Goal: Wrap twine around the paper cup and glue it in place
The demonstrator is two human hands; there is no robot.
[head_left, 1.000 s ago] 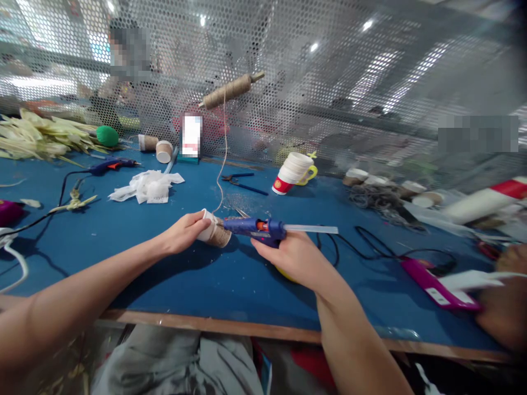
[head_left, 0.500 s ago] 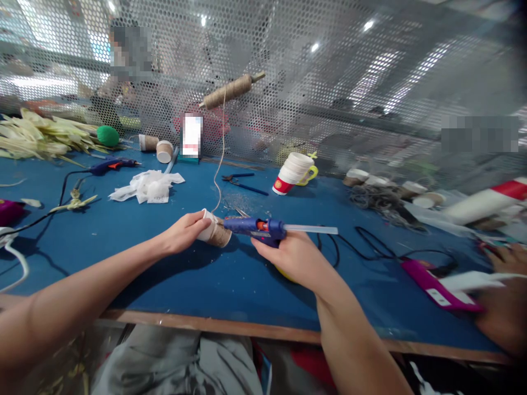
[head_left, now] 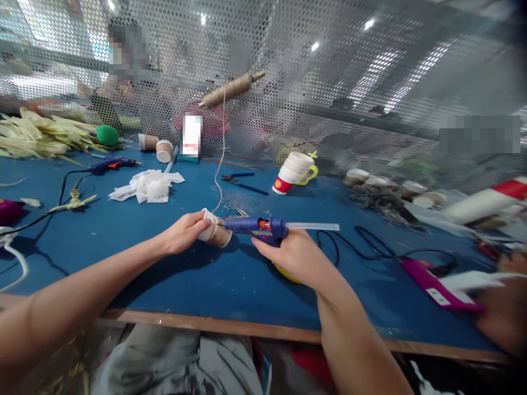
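My left hand (head_left: 184, 232) is closed around the white end of a paper cup (head_left: 219, 236), which lies tilted just above the blue table. Twine covers the cup's lower part, and a strand (head_left: 223, 142) runs from it up to a twine spool (head_left: 228, 91) on the mesh. In my right hand (head_left: 294, 253) is a blue hot glue gun (head_left: 258, 227), with a clear glue stick jutting from its back. The gun's nozzle is at the cup's side; whether it touches cannot be made out.
Pliers (head_left: 246, 184) and a stack of paper cups (head_left: 293, 173) stand beyond my hands. White cloth scraps (head_left: 148, 186) and a second glue gun (head_left: 113, 164) lie left. A purple power strip (head_left: 438, 285) and a blurred co-worker's hand (head_left: 504, 307) are at the right, with cables between.
The glue gun has shifted very slightly to the right. The cup and my left hand hold their place. At the right edge, the co-worker's hand has moved.
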